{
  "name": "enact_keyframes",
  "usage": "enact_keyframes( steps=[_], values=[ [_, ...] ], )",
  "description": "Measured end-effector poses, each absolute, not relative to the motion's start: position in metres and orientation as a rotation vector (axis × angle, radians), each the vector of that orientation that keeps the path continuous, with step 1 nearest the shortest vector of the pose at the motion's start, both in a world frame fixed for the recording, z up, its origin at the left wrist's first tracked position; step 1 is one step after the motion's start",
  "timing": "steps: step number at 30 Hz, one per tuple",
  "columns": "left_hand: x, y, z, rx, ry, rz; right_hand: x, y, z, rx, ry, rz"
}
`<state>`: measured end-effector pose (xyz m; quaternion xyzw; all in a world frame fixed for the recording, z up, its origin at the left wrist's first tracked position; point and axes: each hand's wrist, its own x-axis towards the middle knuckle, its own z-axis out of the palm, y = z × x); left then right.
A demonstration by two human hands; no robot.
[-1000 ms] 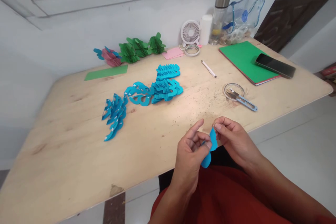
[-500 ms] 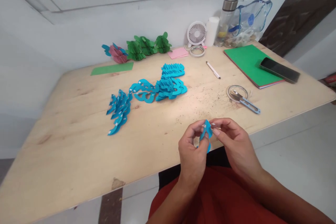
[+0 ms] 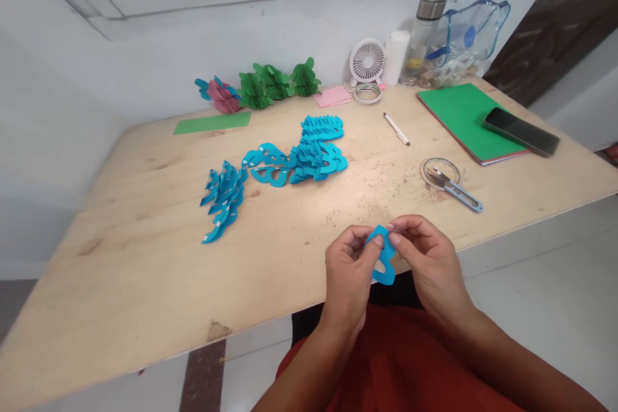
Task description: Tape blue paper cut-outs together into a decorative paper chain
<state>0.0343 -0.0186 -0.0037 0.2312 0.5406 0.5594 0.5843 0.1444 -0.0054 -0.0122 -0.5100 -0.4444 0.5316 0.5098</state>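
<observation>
Just over the table's front edge I hold a blue paper cutout (image 3: 385, 275) with a curved outline and a hole in it. My left hand (image 3: 348, 267) pinches it, the thumb lying flat on its face. My right hand (image 3: 427, 254) is closed at the cutout's upper right edge, thumb and fingertips pressed on it. A tiny white bit shows at the right fingertips; I cannot make out exactly what it is. More blue cutouts lie on the table: a row with small white tabs (image 3: 224, 196), loose curved ones (image 3: 270, 164), and stacked folded ones (image 3: 316, 161).
Thread snips (image 3: 461, 196) rest on a tape roll (image 3: 427, 170) to the right. Behind are a pen (image 3: 396, 129), a green pad (image 3: 456, 116) with a phone (image 3: 521, 131), a small fan (image 3: 367, 62), a bottle (image 3: 425, 38) and green paper shapes (image 3: 275, 82).
The cutout has turned so its flat face shows more. My right fingertips have come in from beside it onto its edge. The whole view has shifted slightly.
</observation>
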Motion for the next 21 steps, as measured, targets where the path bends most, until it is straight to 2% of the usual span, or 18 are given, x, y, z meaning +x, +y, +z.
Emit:
enact_keyframes(
  steps=[21],
  values=[
    [0.043, -0.019, -0.005, 0.373, 1.259, 1.451, 0.131, -0.018, -0.019, -1.198, -1.071, 1.314]
  ],
)
